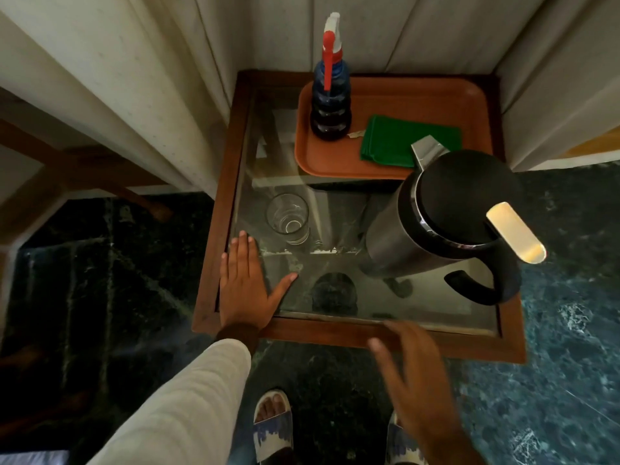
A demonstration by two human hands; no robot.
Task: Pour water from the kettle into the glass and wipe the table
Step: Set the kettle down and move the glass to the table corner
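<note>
A steel kettle [436,226] with a black lid and black handle stands upright on the right side of the glass-topped wooden table [214,263]. A clear glass [288,218] stands upright on the left of the table, apart from the kettle. My left hand [246,285] lies flat and open on the table's front left corner, just in front of the glass. My right hand [416,370] hovers open and blurred over the table's front edge, below the kettle handle, holding nothing. A folded green cloth [399,140] lies on an orange tray [432,95] behind the kettle.
A blue spray bottle [330,105] with a red and white trigger stands on the tray's left end. Pale curtains [161,82] hang close behind and to both sides of the table. My sandalled feet [273,427] stand on dark green marble floor in front.
</note>
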